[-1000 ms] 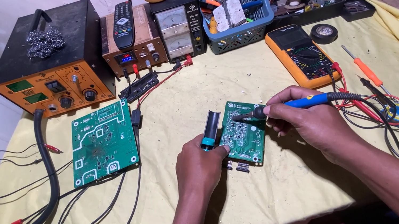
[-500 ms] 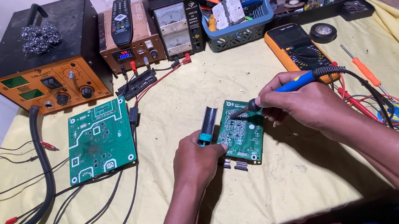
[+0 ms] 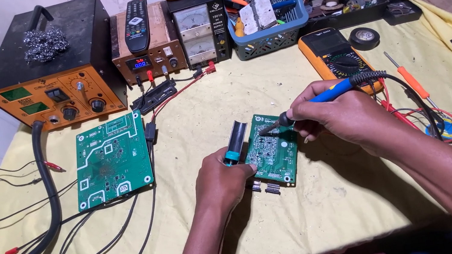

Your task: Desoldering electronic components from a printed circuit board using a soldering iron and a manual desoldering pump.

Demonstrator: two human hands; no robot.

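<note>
Right hand [image 3: 347,119] grips the blue-handled soldering iron [image 3: 319,98] pen-style, fingers closed round the handle. Iron's long axis runs right-to-left with a slight downward tilt; tip points left, onto the upper edge of the small green circuit board [image 3: 271,151]. Cable trails off to the right. Left hand [image 3: 224,179] holds the board at its left edge, fingers curled, thumb by a teal-ended black component [image 3: 235,142] standing along that edge. Board sits mid-table on the yellow cloth [image 3: 326,214], long axis roughly away from the person, tilted a bit to the right. Larger green board [image 3: 111,159] lies well apart to the left; orange multimeter [image 3: 336,53] behind the right hand.
</note>
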